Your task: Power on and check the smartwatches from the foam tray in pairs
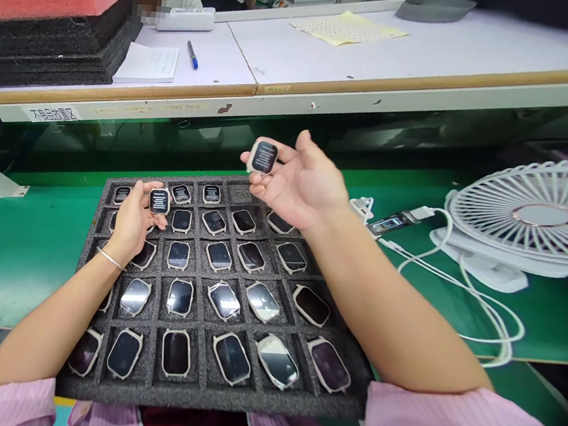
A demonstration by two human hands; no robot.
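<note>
A dark foam tray (210, 399) lies before me, its compartments holding several strapless smartwatch bodies with pale frames. Over its back left part, my left hand (135, 222) grips a smartwatch (159, 201) between thumb and fingers; lines of light text show on its screen. Higher up, past the tray's back edge, my right hand (302, 178) is turned palm up. Another smartwatch (263, 157) rests on its fingers, screen toward me and lit with text, while the thumb stands apart. In the back row, a smartwatch (211, 194) also has text on its screen; most others are dark or reflective.
At right stand a white fan (540, 214) and a small device (396, 224) with looping white cables (499, 321). The raised shelf (430, 46) carries a pen (192, 55), a paper pad (147, 64), a yellow sheet (349, 28) and stacked foam (54, 37). People are beyond it.
</note>
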